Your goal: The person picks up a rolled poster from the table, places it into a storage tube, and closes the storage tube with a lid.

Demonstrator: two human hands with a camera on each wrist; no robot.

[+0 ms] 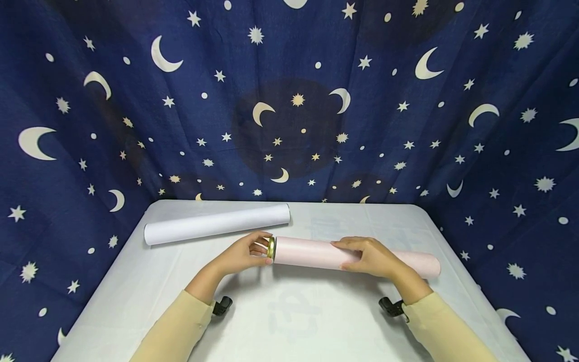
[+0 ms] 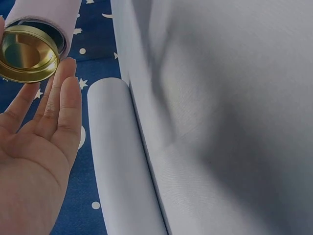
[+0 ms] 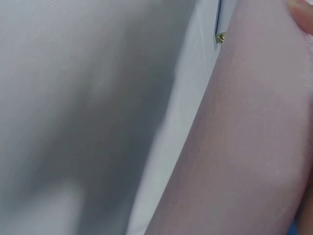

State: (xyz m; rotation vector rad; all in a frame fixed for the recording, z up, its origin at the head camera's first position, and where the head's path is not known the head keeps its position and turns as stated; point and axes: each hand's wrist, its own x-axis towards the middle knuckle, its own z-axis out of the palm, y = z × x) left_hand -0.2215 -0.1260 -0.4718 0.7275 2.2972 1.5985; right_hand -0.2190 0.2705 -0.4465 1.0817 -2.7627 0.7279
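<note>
A long pink cardboard tube [image 1: 303, 251] is held crosswise above the white table by my right hand [image 1: 368, 256], whose thumb and fingers wrap its middle. At the tube's left end my left hand [image 1: 244, 254] pinches a round gold metal lid [image 1: 271, 250] between thumb and fingertips. In the left wrist view the lid [image 2: 29, 54] sits tilted against the tube's mouth, and the dark opening shows behind its rim. The pink tube [image 3: 244, 127] fills much of the right wrist view, with only a bit of the right hand [image 3: 302, 14] at the edge.
A white tube [image 1: 217, 223] lies slantwise at the table's back left, behind the left hand. In the right wrist view its end shows a gold rim [image 3: 221, 37]. A navy curtain [image 1: 289, 100] with moons and stars surrounds the white-covered table [image 1: 244, 322].
</note>
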